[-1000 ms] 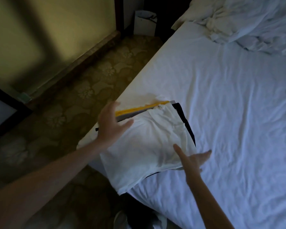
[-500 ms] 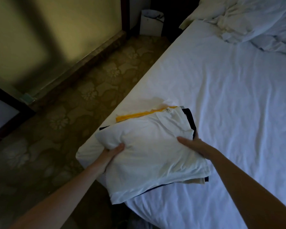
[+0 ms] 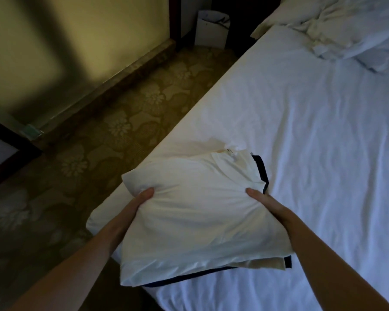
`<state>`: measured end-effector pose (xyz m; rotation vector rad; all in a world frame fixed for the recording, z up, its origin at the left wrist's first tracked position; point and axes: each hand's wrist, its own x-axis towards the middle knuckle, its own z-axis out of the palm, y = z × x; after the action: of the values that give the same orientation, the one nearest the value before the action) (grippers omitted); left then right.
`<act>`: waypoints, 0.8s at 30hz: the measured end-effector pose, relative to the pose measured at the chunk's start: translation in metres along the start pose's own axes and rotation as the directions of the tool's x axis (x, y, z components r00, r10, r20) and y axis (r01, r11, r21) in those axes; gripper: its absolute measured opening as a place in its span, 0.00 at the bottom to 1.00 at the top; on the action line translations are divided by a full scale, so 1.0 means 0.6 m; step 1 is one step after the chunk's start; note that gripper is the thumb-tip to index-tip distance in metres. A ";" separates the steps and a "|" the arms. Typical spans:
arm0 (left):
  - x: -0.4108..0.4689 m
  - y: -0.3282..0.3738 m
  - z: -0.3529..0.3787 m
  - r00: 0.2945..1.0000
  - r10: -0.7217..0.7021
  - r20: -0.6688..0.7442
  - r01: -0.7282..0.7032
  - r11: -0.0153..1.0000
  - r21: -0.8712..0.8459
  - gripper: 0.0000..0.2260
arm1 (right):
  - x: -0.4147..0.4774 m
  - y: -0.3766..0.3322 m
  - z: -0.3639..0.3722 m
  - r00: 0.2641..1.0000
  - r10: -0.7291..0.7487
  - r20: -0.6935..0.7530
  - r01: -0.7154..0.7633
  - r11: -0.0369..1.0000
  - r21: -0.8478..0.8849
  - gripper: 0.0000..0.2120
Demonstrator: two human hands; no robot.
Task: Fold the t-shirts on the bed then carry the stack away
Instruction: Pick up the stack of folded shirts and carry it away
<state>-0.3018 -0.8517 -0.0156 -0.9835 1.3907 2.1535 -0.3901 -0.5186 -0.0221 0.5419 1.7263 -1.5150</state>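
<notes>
Left hand (image 3: 136,204) and right hand (image 3: 268,204) grip the folded t-shirt stack (image 3: 202,214) from both sides, thumbs on top, other fingers hidden, at the bed (image 3: 323,142) corner edge; open sheet to the right.

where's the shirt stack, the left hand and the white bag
shirt stack (image 3: 202,212): head view, top shirt's middle
left hand (image 3: 138,202): head view, thumb base
white bag (image 3: 211,30): head view, front face
</notes>
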 end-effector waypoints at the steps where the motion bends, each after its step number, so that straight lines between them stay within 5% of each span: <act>1: 0.003 -0.002 -0.001 1.000 -0.012 -0.010 0.012 1.000 0.001 0.22 | 0.005 0.005 -0.004 1.000 -0.004 0.009 0.004 1.000 0.023 0.57; 9: -0.008 0.014 -0.006 0.998 -0.061 0.002 0.061 0.998 0.019 0.16 | -0.010 0.025 0.011 0.997 -0.050 0.056 0.042 0.990 0.133 0.49; 11: -0.012 0.023 -0.010 0.992 -0.115 0.045 0.113 0.993 0.036 0.22 | -0.018 0.023 0.011 0.998 -0.037 0.044 0.029 0.987 0.161 0.52; 18: -0.028 0.020 -0.005 0.994 -0.107 -0.017 0.107 0.994 0.013 0.14 | -0.035 0.033 0.014 1.000 0.009 0.002 -0.009 0.982 0.187 0.59; 21: -0.051 0.030 -0.003 0.993 -0.109 0.038 0.107 0.993 0.055 0.36 | -0.062 0.049 0.017 1.000 0.014 -0.018 -0.010 0.978 0.211 0.61; 24: -0.090 0.054 0.010 0.995 -0.053 0.084 0.040 0.988 0.150 0.48 | -0.102 0.063 0.022 0.999 -0.006 -0.043 0.016 0.970 0.244 0.63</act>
<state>-0.2886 -0.8577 0.0461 -0.8471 1.4479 2.0027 -0.3206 -0.5136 0.0004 0.6949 1.5848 -1.7479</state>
